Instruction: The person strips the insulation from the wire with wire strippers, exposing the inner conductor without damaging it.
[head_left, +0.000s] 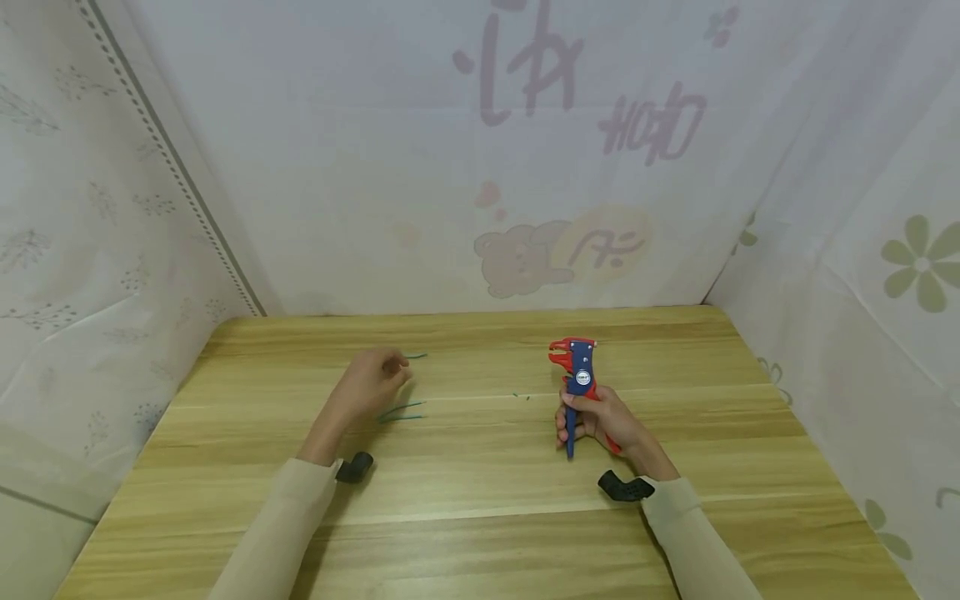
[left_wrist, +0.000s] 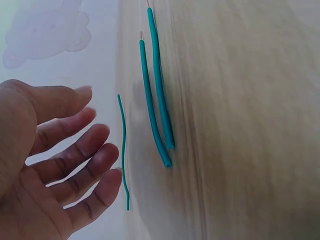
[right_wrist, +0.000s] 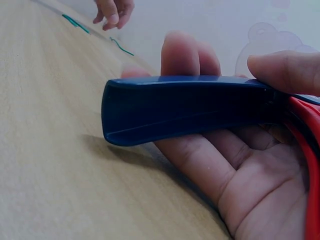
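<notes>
My right hand (head_left: 609, 419) grips a blue-and-red wire stripper (head_left: 582, 367), its red jaws pointing left. In the right wrist view the stripper's blue handle (right_wrist: 185, 107) lies across the fingers, with the thumb on top. Over the left part of the table, my left hand (head_left: 369, 385) hangs with loosely bent fingers and nothing in them. Just beyond its fingertips lies a thin green wire (left_wrist: 124, 145), with no bare end showing. Two other green wires (left_wrist: 150, 95) lie side by side on the nearer side, each showing a bare metal end.
Two tiny green scraps (head_left: 521, 397) lie on the wooden table (head_left: 480, 475) between the hands. Printed cloth (head_left: 375, 208) hangs behind the table and along both sides. A black device (head_left: 355, 467) sits at the left wrist, another (head_left: 626, 487) at the right.
</notes>
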